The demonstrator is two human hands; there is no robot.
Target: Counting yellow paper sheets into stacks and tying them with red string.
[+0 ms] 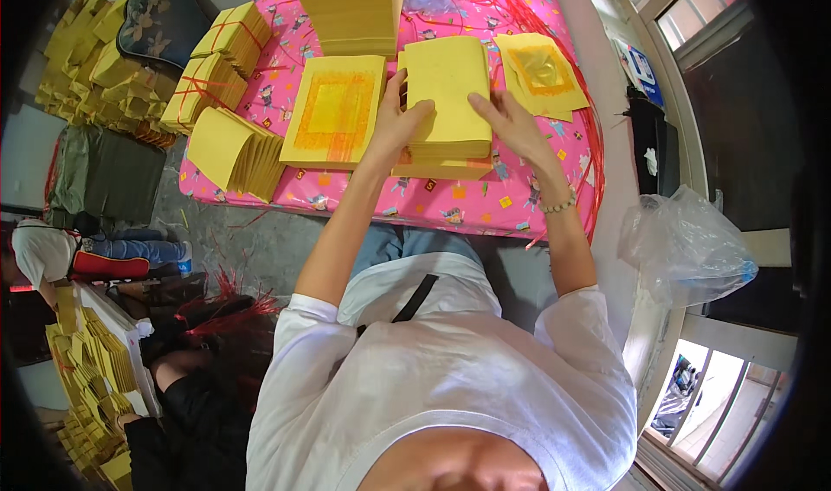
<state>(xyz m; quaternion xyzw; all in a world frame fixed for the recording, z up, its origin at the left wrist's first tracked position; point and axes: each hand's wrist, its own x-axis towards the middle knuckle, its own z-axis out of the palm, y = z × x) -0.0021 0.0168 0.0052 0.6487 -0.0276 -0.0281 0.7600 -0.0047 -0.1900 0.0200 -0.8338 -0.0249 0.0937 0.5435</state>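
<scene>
A thick stack of yellow paper (448, 84) lies in front of me on the pink patterned table cover. My left hand (400, 121) grips its left edge, thumb on top and fingers along the side. Against the right edge, my right hand (512, 126) is closed on the same stack, thumb over the top sheet. Beneath it, more yellow paper shows at the near edge. Left of the stack lies a pile of yellow sheets with an orange printed square (336, 115). To the right, a few yellow sheets with a gold foil square (542, 69) lie slightly askew.
A fanned yellow bundle (232, 152) and bundles tied with red string (208, 84) sit at the table's left. A tall yellow stack (351, 11) stands behind. Red strands (593, 136) hang along the right edge. A clear plastic bag (688, 244) is at the right. Other people work at lower left.
</scene>
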